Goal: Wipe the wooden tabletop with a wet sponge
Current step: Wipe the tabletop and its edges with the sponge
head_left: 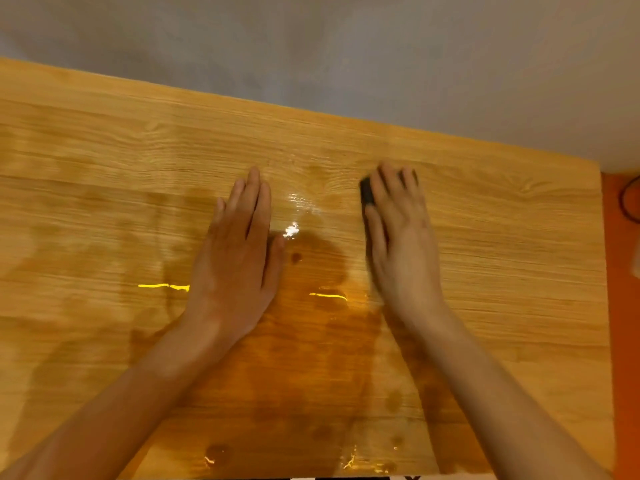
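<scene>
Both bare hands are lying on the wooden tabletop (104, 161), which is filling most of the view and is running up against a pale grey wall (346, 46) at its far edge. The left hand (239, 258) is resting flat, palm down, fingers together and stretched out toward the wall — it is gripping nothing. The right hand (401, 237) is pressing down on a dark sponge (366, 192), which is sitting under the fingers and palm on the right-centre part of the table; only a dark edge of it is peeking out on the thumb side, near the index finger, and the rest is hidden beneath the hand. The fingers are lying spread over the sponge rather than curling tightly round it, so the hold is a flat, pressing one. The right hand is looking slightly blurred. Between the two hands a wet patch (304, 244) is glistening with bright white highlights, and darker damp streaks and blotches are spreading across the wood toward the near edge and off to the left. The strip of table to the right of the sponge hand is looking paler and drier. Past the table's right edge an orange floor (623, 306) is showing, with a dark loop of cable (625, 199) lying on it — too small to tell more.
</scene>
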Available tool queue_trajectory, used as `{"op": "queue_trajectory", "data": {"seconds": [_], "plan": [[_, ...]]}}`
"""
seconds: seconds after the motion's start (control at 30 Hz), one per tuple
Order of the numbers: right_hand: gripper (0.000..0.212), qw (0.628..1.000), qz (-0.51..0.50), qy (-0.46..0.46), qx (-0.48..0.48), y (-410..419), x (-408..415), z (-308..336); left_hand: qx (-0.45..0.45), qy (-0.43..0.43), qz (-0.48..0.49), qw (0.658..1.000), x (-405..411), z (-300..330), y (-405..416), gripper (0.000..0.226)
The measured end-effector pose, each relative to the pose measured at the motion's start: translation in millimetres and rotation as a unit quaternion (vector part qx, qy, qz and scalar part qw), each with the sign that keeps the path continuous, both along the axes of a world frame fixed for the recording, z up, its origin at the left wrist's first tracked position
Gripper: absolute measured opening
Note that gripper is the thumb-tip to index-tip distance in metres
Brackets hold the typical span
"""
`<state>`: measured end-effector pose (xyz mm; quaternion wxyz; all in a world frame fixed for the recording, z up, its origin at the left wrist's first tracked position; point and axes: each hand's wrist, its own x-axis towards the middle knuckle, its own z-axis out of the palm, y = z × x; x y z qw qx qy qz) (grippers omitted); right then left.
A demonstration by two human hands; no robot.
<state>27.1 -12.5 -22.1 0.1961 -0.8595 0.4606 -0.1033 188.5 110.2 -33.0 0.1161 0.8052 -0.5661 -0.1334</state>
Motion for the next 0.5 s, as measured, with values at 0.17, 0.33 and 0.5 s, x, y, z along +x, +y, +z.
{"op": "queue_trajectory", "data": {"seconds": [0.17, 0.33, 0.5], "plan": [[0.042, 1.000, 0.016, 0.020, 0.010, -11, 15, 4, -0.001, -0.030, -0.005, 1.000, 1, -7, 0, 0.064], [0.043, 1.000, -0.017, 0.019, 0.002, -68, 81, -3, -0.017, -0.052, -0.006, 0.998, 0, -13, 4, 0.064], [0.044, 1.000, 0.025, 0.015, -0.004, 5, 32, 0, -0.033, -0.043, -0.008, 0.998, -2, -14, 4, 0.062]]}}
